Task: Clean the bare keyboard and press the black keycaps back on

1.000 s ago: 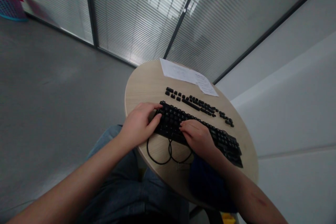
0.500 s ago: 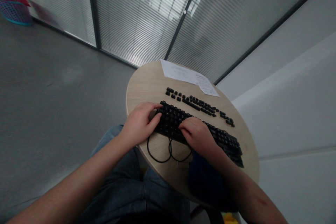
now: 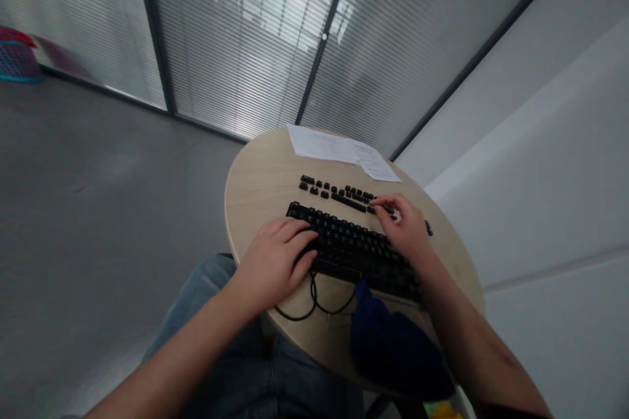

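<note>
A black keyboard (image 3: 339, 239) lies slantwise on a round wooden table, its cable looped at the near side. My left hand (image 3: 280, 258) rests over its left end, fingers apart on the keys and thumb near the front edge. Beyond the keyboard are rows of loose black keycaps (image 3: 314, 190), with a long space bar (image 3: 348, 201) among them. My right hand (image 3: 405, 226) reaches over the keyboard to these rows. Its thumb and forefinger are pinched at a small dark keycap there, which the fingertips partly cover.
White printed sheets (image 3: 324, 145) lie at the far edge of the table (image 3: 250, 177). A dark blue cloth-like thing (image 3: 393, 340) lies at the near right edge, beside my right forearm. A glass partition with blinds (image 3: 236, 46) stands behind; a plastic basket (image 3: 19, 62) is far left.
My right hand has left the keyboard and moved away from me to the loose keycaps. My left hand has shifted from the keyboard's left end onto its keys. The view has turned slightly.
</note>
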Motion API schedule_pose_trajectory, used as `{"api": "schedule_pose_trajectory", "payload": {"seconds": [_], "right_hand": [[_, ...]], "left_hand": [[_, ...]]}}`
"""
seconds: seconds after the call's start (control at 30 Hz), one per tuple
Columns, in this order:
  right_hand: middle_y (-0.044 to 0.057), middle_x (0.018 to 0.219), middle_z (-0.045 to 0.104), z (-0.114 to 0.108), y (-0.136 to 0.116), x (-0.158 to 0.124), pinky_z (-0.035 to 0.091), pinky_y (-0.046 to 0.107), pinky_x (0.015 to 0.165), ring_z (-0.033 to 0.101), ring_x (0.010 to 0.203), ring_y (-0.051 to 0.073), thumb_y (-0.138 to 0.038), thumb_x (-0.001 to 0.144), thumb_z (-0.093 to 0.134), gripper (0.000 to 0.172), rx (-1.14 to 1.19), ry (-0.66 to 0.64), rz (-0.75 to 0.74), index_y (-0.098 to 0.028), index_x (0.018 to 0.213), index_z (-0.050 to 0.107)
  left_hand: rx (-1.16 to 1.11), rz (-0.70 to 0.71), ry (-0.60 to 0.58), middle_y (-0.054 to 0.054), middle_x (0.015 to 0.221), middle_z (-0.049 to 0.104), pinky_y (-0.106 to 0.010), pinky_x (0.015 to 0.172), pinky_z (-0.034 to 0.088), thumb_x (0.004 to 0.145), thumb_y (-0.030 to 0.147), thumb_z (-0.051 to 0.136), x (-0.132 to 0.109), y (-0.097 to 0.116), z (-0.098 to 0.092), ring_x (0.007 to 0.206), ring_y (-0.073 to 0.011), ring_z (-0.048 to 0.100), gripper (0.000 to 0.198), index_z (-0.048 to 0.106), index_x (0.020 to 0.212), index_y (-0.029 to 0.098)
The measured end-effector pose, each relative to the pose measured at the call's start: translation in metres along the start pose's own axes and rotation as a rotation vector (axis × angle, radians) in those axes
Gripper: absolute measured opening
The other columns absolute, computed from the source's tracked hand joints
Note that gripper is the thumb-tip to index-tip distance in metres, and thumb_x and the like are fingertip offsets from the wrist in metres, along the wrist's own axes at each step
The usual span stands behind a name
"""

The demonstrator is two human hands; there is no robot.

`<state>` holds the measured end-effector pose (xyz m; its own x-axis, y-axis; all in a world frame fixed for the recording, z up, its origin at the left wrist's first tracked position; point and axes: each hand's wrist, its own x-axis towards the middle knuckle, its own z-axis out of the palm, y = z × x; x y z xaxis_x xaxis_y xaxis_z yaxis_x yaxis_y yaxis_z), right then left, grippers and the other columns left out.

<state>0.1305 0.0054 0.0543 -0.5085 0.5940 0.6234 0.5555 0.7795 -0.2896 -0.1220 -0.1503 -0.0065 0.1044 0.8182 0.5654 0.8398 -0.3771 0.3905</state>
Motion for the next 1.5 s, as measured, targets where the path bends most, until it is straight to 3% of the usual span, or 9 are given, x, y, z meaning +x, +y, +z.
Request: {"api": "schedule_pose_trajectory", "payload": {"seconds": [0.13, 0.33, 0.57, 0.8, 0.93, 1.13, 1.27, 1.37, 1.5], "right_hand": [[0.007, 0.102, 0.078, 0.003, 0.046, 0.046, 0.053, 0.042, 0.092, 0.071, 0.095, 0.025, -0.029, 0.09, 0.063, 0.017, -0.145, -0.191, 0.108, -0.022, 0.097, 0.077], [0.007, 0.107, 0.08, 0.046, 0.086, 0.099, 0.051, 0.04, 0.101, 0.071, 0.109, 0.025, -0.022, 0.087, 0.069, 0.017, -0.262, -0.404, 0.234, -0.021, 0.099, 0.081], [0.006, 0.093, 0.081, 0.079, 0.093, 0.118, 0.054, 0.032, 0.087, 0.073, 0.091, 0.022, -0.019, 0.082, 0.076, 0.009, -0.255, -0.531, 0.251, -0.02, 0.09, 0.081], [0.003, 0.085, 0.079, 0.09, 0.098, 0.116, 0.052, 0.027, 0.074, 0.071, 0.079, 0.017, -0.017, 0.08, 0.077, 0.008, -0.234, -0.551, 0.266, -0.019, 0.088, 0.08], [0.005, 0.089, 0.079, 0.087, 0.091, 0.117, 0.053, 0.029, 0.078, 0.072, 0.083, 0.019, -0.018, 0.081, 0.076, 0.013, -0.233, -0.502, 0.274, -0.019, 0.093, 0.08], [0.004, 0.091, 0.08, 0.042, 0.039, 0.071, 0.056, 0.035, 0.084, 0.074, 0.087, 0.021, -0.028, 0.085, 0.075, 0.011, -0.06, -0.235, 0.147, -0.022, 0.093, 0.08], [0.002, 0.095, 0.08, 0.014, -0.01, 0.002, 0.057, 0.036, 0.087, 0.074, 0.089, 0.02, -0.024, 0.089, 0.072, 0.006, 0.033, -0.287, -0.091, -0.025, 0.089, 0.078], [0.002, 0.095, 0.08, 0.012, -0.03, -0.033, 0.056, 0.035, 0.086, 0.074, 0.089, 0.02, -0.02, 0.091, 0.072, 0.007, 0.052, -0.295, -0.179, -0.025, 0.09, 0.077], [0.003, 0.097, 0.08, 0.024, -0.032, -0.045, 0.055, 0.036, 0.086, 0.073, 0.09, 0.02, -0.019, 0.09, 0.074, 0.008, 0.066, -0.248, -0.182, -0.023, 0.096, 0.077]], "left_hand": [[0.036, 0.101, -0.062, -0.013, 0.143, 0.063, -0.063, 0.119, 0.039, 0.095, 0.041, 0.06, 0.0, 0.013, 0.017, 0.138, -0.0358, 0.052, 0.045, 0.063, 0.136, 0.021], [0.084, 0.04, -0.101, -0.013, 0.151, 0.056, -0.065, 0.121, 0.037, 0.093, 0.053, 0.061, -0.001, 0.012, 0.03, 0.144, -0.0385, 0.047, 0.052, 0.064, 0.137, 0.024], [0.068, 0.03, -0.098, -0.011, 0.149, 0.058, -0.065, 0.119, 0.039, 0.09, 0.056, 0.065, -0.001, 0.011, 0.03, 0.142, -0.0384, 0.05, 0.051, 0.067, 0.131, 0.028], [0.058, 0.032, -0.101, -0.011, 0.15, 0.058, -0.074, 0.117, 0.036, 0.089, 0.055, 0.066, 0.0, 0.01, 0.029, 0.144, -0.0408, 0.046, 0.047, 0.068, 0.129, 0.029], [0.048, 0.037, -0.105, -0.012, 0.146, 0.061, -0.074, 0.117, 0.036, 0.089, 0.051, 0.067, 0.0, 0.011, 0.025, 0.142, -0.0408, 0.047, 0.036, 0.072, 0.115, 0.027], [0.041, 0.035, -0.094, -0.013, 0.143, 0.062, -0.073, 0.116, 0.038, 0.09, 0.045, 0.067, 0.0, 0.012, 0.023, 0.14, -0.0409, 0.05, 0.031, 0.072, 0.115, 0.026], [0.059, 0.039, -0.095, -0.014, 0.148, 0.059, -0.072, 0.117, 0.038, 0.091, 0.044, 0.068, 0.001, 0.013, 0.023, 0.142, -0.0412, 0.047, 0.044, 0.066, 0.131, 0.027], [0.102, 0.058, -0.113, -0.014, 0.144, 0.061, -0.072, 0.118, 0.037, 0.094, 0.043, 0.063, 0.002, 0.015, 0.019, 0.142, -0.0407, 0.047, 0.033, 0.071, 0.12, 0.025], [0.161, 0.077, -0.095, -0.016, 0.138, 0.063, -0.067, 0.116, 0.041, 0.096, 0.041, 0.058, 0.003, 0.016, 0.015, 0.137, -0.0386, 0.051, 0.03, 0.072, 0.11, 0.019]]}}
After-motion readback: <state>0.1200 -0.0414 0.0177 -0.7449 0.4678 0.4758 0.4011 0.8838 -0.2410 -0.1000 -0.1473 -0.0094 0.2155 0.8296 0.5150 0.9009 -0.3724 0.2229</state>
